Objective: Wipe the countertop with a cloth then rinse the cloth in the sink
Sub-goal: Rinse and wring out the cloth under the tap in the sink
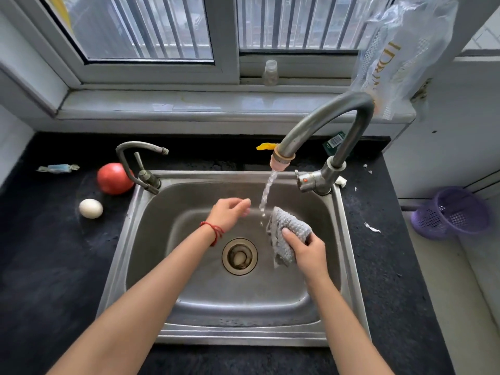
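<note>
Home kitchen, steel sink [349, 255], running faucet [324, 123], dark countertop [54, 266]

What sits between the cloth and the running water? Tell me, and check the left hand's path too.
Nothing visible blocks it. The cloth, gripped by the right hand, hangs over the sink just right of the water stream. The left hand is on the stream's other side, with open space between.

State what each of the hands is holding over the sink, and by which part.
The right hand grips the bunched grey cloth by its lower right side, just beside the running water. The left hand holds nothing; its fingers are loosely extended.
</note>
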